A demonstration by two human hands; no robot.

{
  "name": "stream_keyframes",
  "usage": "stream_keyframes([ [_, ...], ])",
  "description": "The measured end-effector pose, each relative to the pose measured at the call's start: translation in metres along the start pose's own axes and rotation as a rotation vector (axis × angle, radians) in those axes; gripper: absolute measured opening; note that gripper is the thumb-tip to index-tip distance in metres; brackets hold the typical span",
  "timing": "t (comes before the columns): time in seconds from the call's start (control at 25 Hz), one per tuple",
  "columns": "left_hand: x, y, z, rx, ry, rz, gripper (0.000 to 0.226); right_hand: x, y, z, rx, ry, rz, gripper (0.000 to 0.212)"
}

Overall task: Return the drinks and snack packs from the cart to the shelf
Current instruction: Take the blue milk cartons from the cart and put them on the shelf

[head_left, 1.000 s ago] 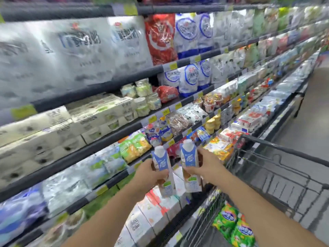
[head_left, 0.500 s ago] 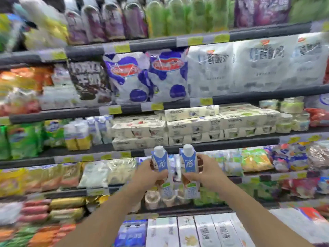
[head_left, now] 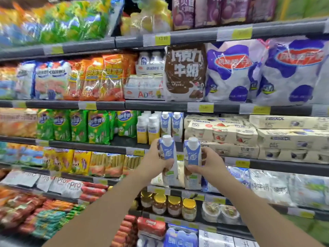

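I hold two blue-and-white drink cartons with white caps, upright and side by side in front of the shelving. My left hand [head_left: 154,162] grips the left carton [head_left: 169,157]. My right hand [head_left: 208,164] grips the right carton [head_left: 193,158]. Just above and behind them, two matching cartons [head_left: 171,124] stand on the middle shelf [head_left: 114,147], next to white-and-yellow bottles [head_left: 147,129]. The cart is out of view.
Green snack packs [head_left: 80,126] fill the middle shelf to the left, boxed yoghurt packs [head_left: 249,136] to the right. Large milk bags [head_left: 249,72] sit one shelf higher. Glass jars [head_left: 169,205] and sausage packs [head_left: 92,191] lie below my hands.
My view has swung left along the shelves, away from the cart. Both hands kept their cartons and rose towards the middle shelf with the matching cartons.
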State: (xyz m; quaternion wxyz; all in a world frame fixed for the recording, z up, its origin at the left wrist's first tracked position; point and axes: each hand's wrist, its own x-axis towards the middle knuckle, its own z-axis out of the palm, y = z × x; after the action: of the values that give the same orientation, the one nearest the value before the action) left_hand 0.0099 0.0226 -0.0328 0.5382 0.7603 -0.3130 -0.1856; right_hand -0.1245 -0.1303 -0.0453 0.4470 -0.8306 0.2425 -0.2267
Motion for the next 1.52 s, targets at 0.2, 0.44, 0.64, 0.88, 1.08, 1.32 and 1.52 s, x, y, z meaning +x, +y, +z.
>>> stream_keyframes([
  [0.2, 0.062, 0.000, -0.018, 0.103, 0.132, 0.062, 0.060, 0.059, -0.006, 0.017, -0.031, 0.018, -0.005, 0.050],
  [0.44, 0.121, 0.017, -0.018, 0.300, 0.195, 0.077, 0.054, 0.118, -0.021, 0.017, -0.090, 0.042, -0.064, 0.046],
  [0.64, 0.163, 0.022, -0.014, 0.554, 0.208, 0.040, 0.060, 0.151, -0.020, 0.023, -0.164, 0.100, -0.061, 0.049],
  [0.88, 0.199, 0.016, -0.022, 0.697, 0.177, 0.060, 0.057, 0.174, -0.017, 0.048, -0.277, 0.182, -0.046, 0.055],
  [1.08, 0.210, 0.011, -0.031, 1.010, 0.125, 0.262, 0.047, 0.187, -0.017, 0.067, -0.389, 0.250, 0.049, 0.053],
  [1.32, 0.216, 0.019, -0.038, 1.104, 0.006, 0.329, 0.043, 0.191, -0.029, 0.075, -0.542, 0.250, 0.147, 0.061],
  [1.52, 0.224, 0.018, -0.039, 1.118, -0.030, 0.339, 0.037, 0.187, -0.037, 0.078, -0.542, 0.359, 0.242, 0.051],
])
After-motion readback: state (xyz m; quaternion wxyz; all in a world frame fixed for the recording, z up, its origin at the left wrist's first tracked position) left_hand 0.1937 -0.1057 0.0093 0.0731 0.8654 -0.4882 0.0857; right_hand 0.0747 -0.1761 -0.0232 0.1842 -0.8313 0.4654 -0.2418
